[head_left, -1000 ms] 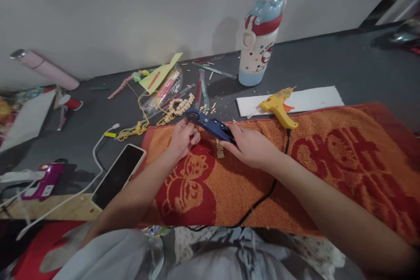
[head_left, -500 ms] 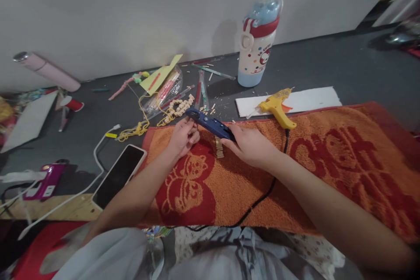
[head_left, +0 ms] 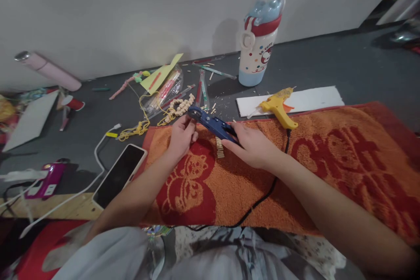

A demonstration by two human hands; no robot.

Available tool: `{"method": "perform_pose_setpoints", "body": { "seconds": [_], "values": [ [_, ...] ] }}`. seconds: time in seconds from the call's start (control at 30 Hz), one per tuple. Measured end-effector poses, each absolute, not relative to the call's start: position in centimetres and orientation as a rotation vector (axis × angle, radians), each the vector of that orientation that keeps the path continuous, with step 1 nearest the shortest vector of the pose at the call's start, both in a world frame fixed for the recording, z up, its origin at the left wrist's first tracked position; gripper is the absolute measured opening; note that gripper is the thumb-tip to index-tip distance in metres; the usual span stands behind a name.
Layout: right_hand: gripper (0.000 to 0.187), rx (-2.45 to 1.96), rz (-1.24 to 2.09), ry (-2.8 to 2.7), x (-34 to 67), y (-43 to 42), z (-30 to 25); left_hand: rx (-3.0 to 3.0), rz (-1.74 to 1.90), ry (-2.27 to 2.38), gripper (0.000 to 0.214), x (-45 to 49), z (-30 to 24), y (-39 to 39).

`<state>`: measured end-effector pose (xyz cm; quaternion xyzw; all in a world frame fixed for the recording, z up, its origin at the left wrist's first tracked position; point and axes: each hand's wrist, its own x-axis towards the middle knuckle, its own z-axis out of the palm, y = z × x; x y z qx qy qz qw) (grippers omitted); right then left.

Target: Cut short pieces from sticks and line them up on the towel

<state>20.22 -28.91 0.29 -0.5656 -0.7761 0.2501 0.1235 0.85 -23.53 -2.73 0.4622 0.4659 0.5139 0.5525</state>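
Note:
In the head view, my right hand (head_left: 254,146) is wrapped round the handles of a blue plier-like hand tool (head_left: 213,124) with a round head, held over the orange and red towel (head_left: 243,183). My left hand (head_left: 182,135) is closed close to the tool's round head, thumb against curled fingers; whatever they pinch is too small or hidden. Below the tool, a row of short pale wooden pieces (head_left: 219,148) lies on the towel. A chain of similar pale pieces (head_left: 179,107) lies just beyond my left hand.
A yellow glue gun (head_left: 278,107) rests on a white board (head_left: 315,100), its black cord crossing the towel. Behind stands a tall bottle (head_left: 259,48). To the left are a phone (head_left: 120,177), a white cable (head_left: 95,151), yellow string (head_left: 136,131) and a pink flask (head_left: 49,70).
The blue tool has turned slightly and its handles look further apart. My left hand's fingers have shifted a little at the tool's head. The rest stays in place.

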Motion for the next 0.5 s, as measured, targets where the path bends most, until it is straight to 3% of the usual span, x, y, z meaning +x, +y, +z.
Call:
{"method": "perform_pose_setpoints", "body": {
  "seconds": [0.5],
  "values": [
    [0.046,-1.589,0.643,-2.307,20.29,-28.86,-0.04,1.233,1.169,1.197,0.012,0.76,-2.46,-23.87]
  ]
}}
